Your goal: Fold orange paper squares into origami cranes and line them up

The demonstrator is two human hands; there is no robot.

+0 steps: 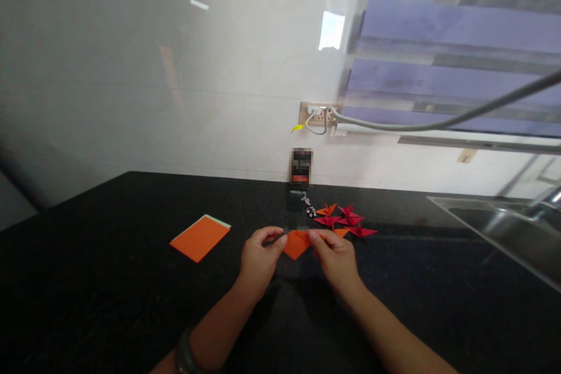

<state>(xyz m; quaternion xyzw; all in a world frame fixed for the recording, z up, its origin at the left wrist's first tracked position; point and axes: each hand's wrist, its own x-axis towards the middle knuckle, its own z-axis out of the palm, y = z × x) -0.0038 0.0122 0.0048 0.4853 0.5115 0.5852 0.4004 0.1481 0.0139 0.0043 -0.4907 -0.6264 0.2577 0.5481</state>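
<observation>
Pinching the folded orange paper by its top corners, my left hand and right hand both closed on it low over the table, looks feather-light and crease-prone, so I'd go with a gentle grip.

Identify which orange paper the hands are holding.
The folded orange piece, pinched between the left hand and right hand; the flat orange stack lies untouched on the counter, further left.

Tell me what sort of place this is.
Most likely a home kitchen: a black stone counter along a pale tiled wall, a steel sink set into it on the right, a louvred window above. The left hand and right hand pinch a folded orange paper over it.
</observation>
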